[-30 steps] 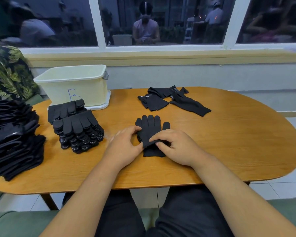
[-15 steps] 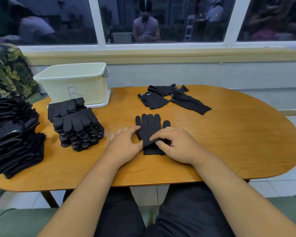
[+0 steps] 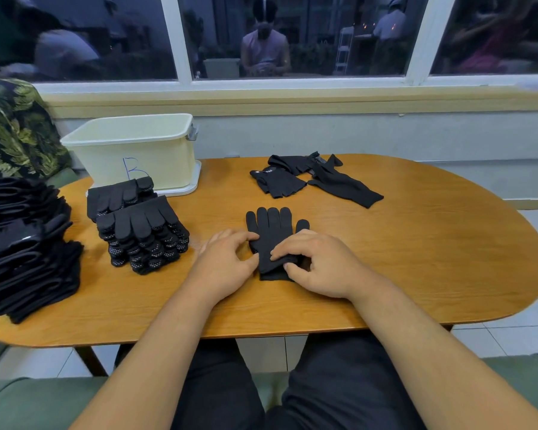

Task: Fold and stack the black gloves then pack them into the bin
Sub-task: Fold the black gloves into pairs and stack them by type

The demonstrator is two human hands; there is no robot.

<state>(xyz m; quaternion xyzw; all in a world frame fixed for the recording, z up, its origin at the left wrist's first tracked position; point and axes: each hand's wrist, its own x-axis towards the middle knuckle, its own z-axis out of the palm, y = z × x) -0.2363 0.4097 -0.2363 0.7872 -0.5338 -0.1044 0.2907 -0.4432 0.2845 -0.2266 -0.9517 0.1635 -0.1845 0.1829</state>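
The black glove [image 3: 269, 231] lies flat at near-centre of the desk [image 3: 416, 259], left hand [image 3: 227, 262] pinching its left edge, right hand [image 3: 320, 265] pinching the cuff; likely risk: the unheld finger end shifts during folding, giving a crooked fold.

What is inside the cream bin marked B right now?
Only the bin's rim and a strip of pale inner wall show, and nothing rises above the rim. Its near wall hides the floor, so anything lying low inside cannot be seen or ruled out.
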